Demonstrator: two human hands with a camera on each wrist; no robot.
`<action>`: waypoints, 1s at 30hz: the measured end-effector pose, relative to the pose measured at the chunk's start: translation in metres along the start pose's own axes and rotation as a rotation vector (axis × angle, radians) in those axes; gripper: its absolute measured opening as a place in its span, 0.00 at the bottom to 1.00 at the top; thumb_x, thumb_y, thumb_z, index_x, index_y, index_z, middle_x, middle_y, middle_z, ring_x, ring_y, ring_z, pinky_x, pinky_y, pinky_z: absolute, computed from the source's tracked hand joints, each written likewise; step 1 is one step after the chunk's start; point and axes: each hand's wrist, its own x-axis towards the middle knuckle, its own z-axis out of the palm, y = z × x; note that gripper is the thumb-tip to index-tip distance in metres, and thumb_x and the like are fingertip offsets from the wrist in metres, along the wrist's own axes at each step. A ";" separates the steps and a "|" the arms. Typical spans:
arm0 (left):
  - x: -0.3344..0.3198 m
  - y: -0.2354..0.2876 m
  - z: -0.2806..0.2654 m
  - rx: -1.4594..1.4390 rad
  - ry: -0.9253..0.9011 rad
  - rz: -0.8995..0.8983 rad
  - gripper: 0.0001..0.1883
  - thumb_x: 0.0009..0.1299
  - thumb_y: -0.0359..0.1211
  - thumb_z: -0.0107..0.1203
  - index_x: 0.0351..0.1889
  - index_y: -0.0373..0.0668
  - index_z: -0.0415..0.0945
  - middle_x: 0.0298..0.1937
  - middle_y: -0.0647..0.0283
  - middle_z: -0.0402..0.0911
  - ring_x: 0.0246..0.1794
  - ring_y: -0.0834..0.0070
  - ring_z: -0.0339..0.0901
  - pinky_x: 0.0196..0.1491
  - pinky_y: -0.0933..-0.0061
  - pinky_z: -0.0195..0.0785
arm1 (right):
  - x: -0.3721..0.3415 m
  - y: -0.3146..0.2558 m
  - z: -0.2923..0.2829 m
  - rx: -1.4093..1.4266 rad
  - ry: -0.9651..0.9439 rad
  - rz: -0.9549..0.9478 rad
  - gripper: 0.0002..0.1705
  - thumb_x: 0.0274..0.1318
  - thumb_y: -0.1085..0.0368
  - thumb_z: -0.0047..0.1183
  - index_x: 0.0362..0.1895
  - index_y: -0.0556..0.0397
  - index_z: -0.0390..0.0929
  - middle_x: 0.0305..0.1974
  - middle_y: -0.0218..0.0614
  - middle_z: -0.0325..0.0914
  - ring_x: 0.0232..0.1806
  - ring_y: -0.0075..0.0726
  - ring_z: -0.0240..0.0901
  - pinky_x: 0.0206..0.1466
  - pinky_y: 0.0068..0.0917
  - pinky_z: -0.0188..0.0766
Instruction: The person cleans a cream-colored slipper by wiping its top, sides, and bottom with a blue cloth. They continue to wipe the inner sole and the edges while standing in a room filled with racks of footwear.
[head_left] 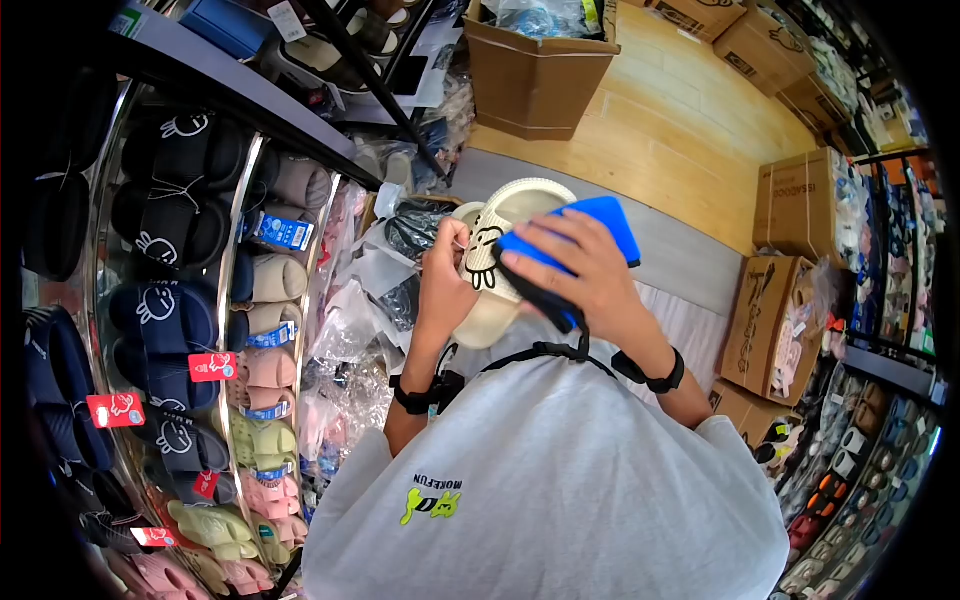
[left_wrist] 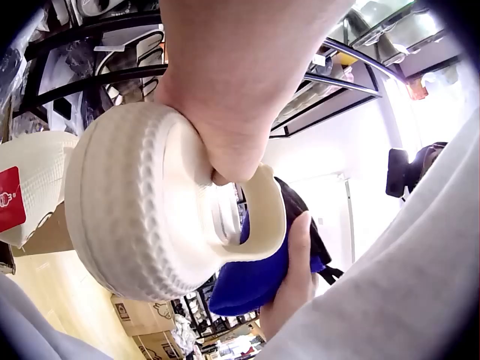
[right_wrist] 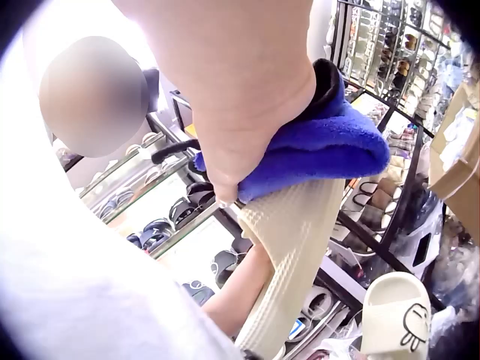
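In the head view my left hand (head_left: 445, 285) grips a cream slide slipper (head_left: 487, 255) by its strap, which bears a black rabbit drawing. My right hand (head_left: 590, 265) holds a blue plush cloth (head_left: 612, 225) with a black backing and strap, its fingers spread over it. The right wrist view shows the folded cloth (right_wrist: 322, 150) right against the edge of the slipper (right_wrist: 296, 240). Seen from the left wrist, the slipper's dimpled sole edge (left_wrist: 127, 202) faces the camera. A matching slipper (right_wrist: 394, 315) lies lower right in the right wrist view, its strap showing the same rabbit.
Racks of slippers (head_left: 165, 230) with red tags stand at the left. Plastic-wrapped goods (head_left: 350, 380) lie beside my left arm. An open cardboard box (head_left: 530, 85) is ahead on the wooden floor, and more boxes (head_left: 765, 320) and shoe shelves (head_left: 850, 470) line the right.
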 end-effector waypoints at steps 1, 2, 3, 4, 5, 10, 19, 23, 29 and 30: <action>0.001 -0.001 0.003 -0.059 0.008 0.038 0.20 0.66 0.16 0.63 0.46 0.42 0.64 0.34 0.68 0.71 0.36 0.84 0.70 0.37 0.76 0.65 | -0.003 -0.004 0.005 0.047 0.000 -0.041 0.33 0.61 0.50 0.72 0.72 0.34 0.84 0.71 0.33 0.81 0.73 0.48 0.76 0.78 0.54 0.69; 0.001 0.003 0.006 -0.112 0.003 0.029 0.20 0.66 0.14 0.61 0.48 0.42 0.64 0.36 0.68 0.74 0.39 0.84 0.74 0.40 0.77 0.69 | -0.007 -0.004 0.005 0.020 -0.044 -0.076 0.33 0.61 0.50 0.72 0.71 0.34 0.84 0.71 0.33 0.81 0.73 0.48 0.76 0.78 0.53 0.69; 0.001 0.002 0.006 -0.114 0.003 0.030 0.20 0.66 0.14 0.61 0.48 0.42 0.64 0.36 0.68 0.74 0.39 0.84 0.74 0.40 0.77 0.69 | -0.009 -0.003 0.005 -0.004 -0.089 -0.112 0.33 0.61 0.50 0.72 0.71 0.35 0.85 0.70 0.33 0.82 0.73 0.49 0.77 0.78 0.53 0.69; 0.000 0.001 0.005 -0.075 -0.005 0.022 0.20 0.66 0.15 0.62 0.48 0.42 0.64 0.36 0.67 0.74 0.39 0.84 0.75 0.41 0.77 0.70 | -0.009 -0.002 0.002 -0.005 -0.089 -0.113 0.33 0.61 0.50 0.72 0.71 0.35 0.85 0.70 0.33 0.82 0.73 0.49 0.77 0.78 0.53 0.69; 0.000 0.001 0.004 -0.036 -0.013 0.014 0.20 0.66 0.15 0.62 0.48 0.41 0.65 0.36 0.66 0.75 0.40 0.84 0.76 0.41 0.77 0.71 | -0.009 0.001 -0.002 0.010 -0.035 -0.022 0.33 0.60 0.50 0.72 0.70 0.35 0.85 0.70 0.33 0.82 0.72 0.49 0.77 0.78 0.54 0.70; 0.000 0.000 0.005 -0.020 -0.014 0.003 0.20 0.68 0.18 0.65 0.48 0.43 0.64 0.33 0.71 0.75 0.35 0.87 0.73 0.35 0.77 0.66 | -0.003 -0.001 0.000 -0.025 0.120 0.108 0.33 0.59 0.50 0.73 0.69 0.36 0.86 0.68 0.35 0.83 0.71 0.50 0.77 0.76 0.55 0.71; -0.005 0.006 0.006 -0.220 -0.025 -0.004 0.22 0.73 0.16 0.64 0.50 0.46 0.62 0.42 0.71 0.76 0.42 0.89 0.76 0.41 0.84 0.68 | 0.002 0.008 -0.004 0.021 0.017 0.076 0.35 0.58 0.50 0.75 0.71 0.37 0.85 0.72 0.38 0.81 0.73 0.54 0.75 0.77 0.57 0.69; -0.006 0.003 0.004 -0.224 -0.036 -0.042 0.25 0.72 0.16 0.65 0.55 0.46 0.61 0.46 0.66 0.81 0.44 0.87 0.79 0.42 0.83 0.72 | 0.004 0.003 0.004 -0.021 0.026 0.048 0.35 0.57 0.49 0.74 0.70 0.38 0.86 0.72 0.36 0.81 0.73 0.52 0.75 0.76 0.56 0.70; -0.013 0.006 0.004 -0.285 -0.029 -0.028 0.33 0.72 0.12 0.61 0.68 0.45 0.59 0.59 0.50 0.87 0.54 0.74 0.86 0.54 0.76 0.79 | 0.008 -0.010 0.006 0.039 -0.009 -0.019 0.36 0.57 0.50 0.74 0.71 0.37 0.85 0.72 0.35 0.81 0.73 0.52 0.76 0.77 0.56 0.69; -0.012 0.008 0.006 -0.284 -0.030 -0.028 0.33 0.72 0.12 0.61 0.68 0.45 0.59 0.59 0.50 0.87 0.54 0.74 0.86 0.54 0.76 0.79 | 0.008 -0.007 0.006 0.057 -0.015 0.001 0.36 0.57 0.50 0.74 0.71 0.37 0.85 0.72 0.35 0.81 0.73 0.52 0.76 0.77 0.56 0.69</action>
